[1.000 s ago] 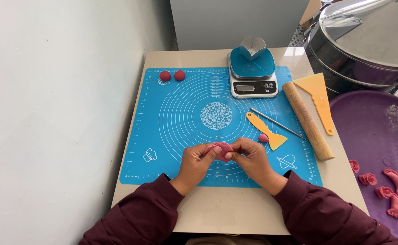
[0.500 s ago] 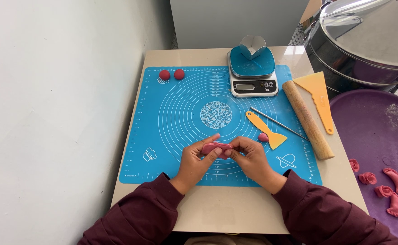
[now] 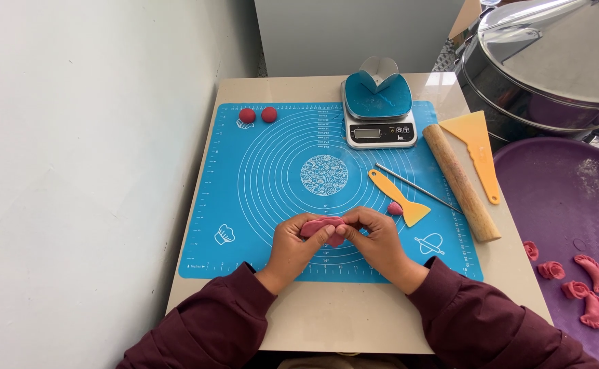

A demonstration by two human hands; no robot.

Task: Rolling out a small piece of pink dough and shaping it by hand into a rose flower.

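Now we see the pink dough piece (image 3: 321, 227), rounder a second ago, pressed long and flat between left hand (image 3: 294, 247) and right hand (image 3: 380, 240), both grips pinching it just above the blue mat (image 3: 258, 171), so shaping is advancing.

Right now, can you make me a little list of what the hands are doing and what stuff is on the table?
left hand: pinching one end of the pink dough piece
right hand: pinching the other end of it
under the hands: blue baking mat
far left corner of mat: two red dough balls
top of mat: kitchen scale with a blue dish
right of hands: small pink dough bit, yellow spatula, thin metal rod, wooden rolling pin, yellow scraper
far right: purple tray with shaped pink dumplings
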